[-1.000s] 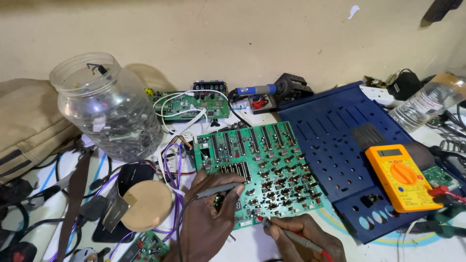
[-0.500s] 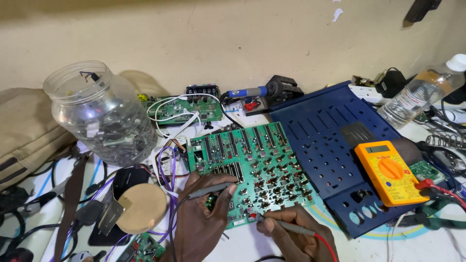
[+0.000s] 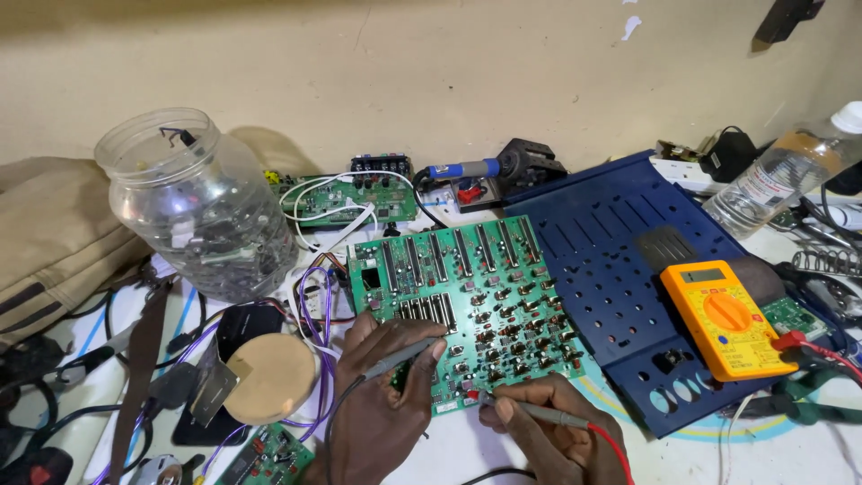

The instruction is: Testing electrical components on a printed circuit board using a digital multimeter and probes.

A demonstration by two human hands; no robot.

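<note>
A large green circuit board (image 3: 467,287) lies flat on the workbench in front of me. My left hand (image 3: 382,395) rests on its near left corner and grips a black probe (image 3: 404,352) whose tip touches the board. My right hand (image 3: 548,431) sits at the board's near edge, holding a red-wired probe (image 3: 539,411) with its tip against the lower edge. An orange multimeter (image 3: 725,316) lies to the right on a blue perforated metal panel (image 3: 628,269), with red and black leads plugged in.
A clear plastic jar (image 3: 202,211) of small parts stands at the left beside a tan bag (image 3: 49,242). A smaller green board (image 3: 346,199), a soldering iron stand (image 3: 521,166), a plastic bottle (image 3: 777,175), a round wooden lid (image 3: 269,377) and tangled cables surround the work.
The view has shifted slightly down and left. My right hand has slid the red probe a little left along the board's near edge. My left hand stays put.
</note>
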